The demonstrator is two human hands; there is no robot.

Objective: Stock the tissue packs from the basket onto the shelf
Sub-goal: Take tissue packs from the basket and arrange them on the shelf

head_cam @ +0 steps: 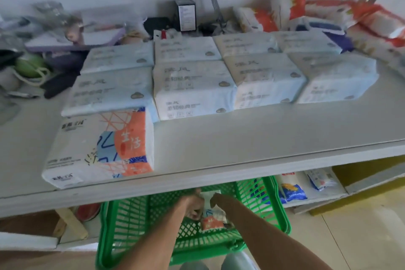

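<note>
Green plastic lattice forms the basket [265, 201], which sits below the shelf [252, 138], its far end tucked under the shelf's front edge. Two bare forearms reach down into it. Between the hands is one tissue pack [211, 221], white with an orange and blue print, inside the basket just below the shelf's front edge.

The left hand [191, 204] is curled around the pack's left side and grips it. The right hand [219, 200] is against the pack's upper right. It is blurred, so I cannot tell how far its fingers close or whether they hold the pack.

On the shelf, at its front left, lies a patterned pack [98, 149] with the same orange and blue print, touching the front edge. Behind it, across the middle of the shelf, pale blue packs [192, 85] lie in two rows, packed side by side, some stacked two high. At the shelf's back right is a loose heap of red-and-white packs [328, 15]. At the back centre, a small dark box [186, 15] stands upright against the wall. The shelf's back left holds blurred clutter, including a green round object [29, 66].

Below the shelf, to the right, printed bags [292, 189] lie on a lower board.
</note>
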